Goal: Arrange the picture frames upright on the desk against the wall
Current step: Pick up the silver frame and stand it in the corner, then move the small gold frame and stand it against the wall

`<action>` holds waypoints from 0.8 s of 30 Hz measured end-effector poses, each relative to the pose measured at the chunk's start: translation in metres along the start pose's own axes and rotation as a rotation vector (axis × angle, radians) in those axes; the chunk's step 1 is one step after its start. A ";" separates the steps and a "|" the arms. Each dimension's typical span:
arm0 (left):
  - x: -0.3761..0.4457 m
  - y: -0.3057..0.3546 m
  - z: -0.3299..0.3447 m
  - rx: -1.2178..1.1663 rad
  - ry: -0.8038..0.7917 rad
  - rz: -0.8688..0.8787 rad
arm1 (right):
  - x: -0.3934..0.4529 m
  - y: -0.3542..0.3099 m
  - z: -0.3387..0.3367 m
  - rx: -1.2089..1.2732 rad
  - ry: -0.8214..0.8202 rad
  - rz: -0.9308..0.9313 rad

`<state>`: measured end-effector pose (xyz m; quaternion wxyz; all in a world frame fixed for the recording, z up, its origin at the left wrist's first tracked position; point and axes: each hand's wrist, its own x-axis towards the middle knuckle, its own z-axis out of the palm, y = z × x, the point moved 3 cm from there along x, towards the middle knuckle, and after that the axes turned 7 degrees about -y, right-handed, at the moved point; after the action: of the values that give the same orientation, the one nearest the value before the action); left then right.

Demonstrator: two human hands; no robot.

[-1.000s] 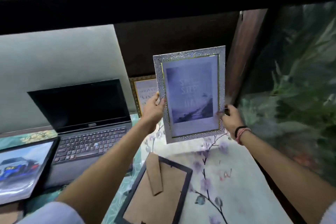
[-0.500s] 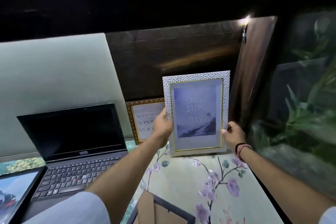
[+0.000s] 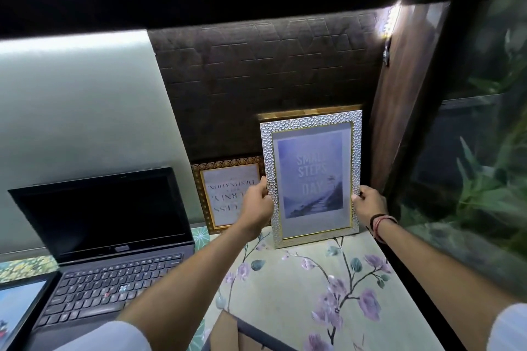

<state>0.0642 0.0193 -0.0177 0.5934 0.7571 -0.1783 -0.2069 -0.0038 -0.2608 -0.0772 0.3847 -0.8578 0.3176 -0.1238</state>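
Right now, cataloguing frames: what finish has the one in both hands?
Silver frame, scale-textured with gold inner trim; head view.

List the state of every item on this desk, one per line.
silver frame: upright, held at both sides
left hand: gripping its left edge
right hand: gripping its right edge
gold frame: leaning on wall, print upside down
laptop: open, screen dark
black frame: lying face down

The silver frame (image 3: 312, 177), held in the air at the centre of the picture a second ago, has been lowered and set upright on the surface (image 3: 299, 288) at right of centre, its lower edge now touching the floral cover.
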 end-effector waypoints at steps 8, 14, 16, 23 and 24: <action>-0.010 -0.013 0.002 0.001 0.100 -0.161 | -0.061 -0.047 0.020 0.192 0.216 0.149; -0.012 -0.050 -0.049 0.068 0.399 -0.272 | -0.108 -0.121 0.088 0.364 -0.195 -0.143; -0.007 -0.056 -0.069 0.076 0.463 -0.277 | -0.118 -0.148 0.105 0.403 -0.384 -0.233; -0.010 -0.036 -0.109 0.090 0.649 -0.372 | -0.118 -0.175 0.137 0.425 -0.599 -0.166; -0.009 -0.038 -0.112 0.089 0.634 -0.372 | -0.115 -0.175 0.140 0.406 -0.602 -0.153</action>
<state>0.1167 0.1254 -0.0304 0.5378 0.8282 0.1464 -0.0585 0.0502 -0.0177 -0.0381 0.6130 -0.7831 0.0943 0.0451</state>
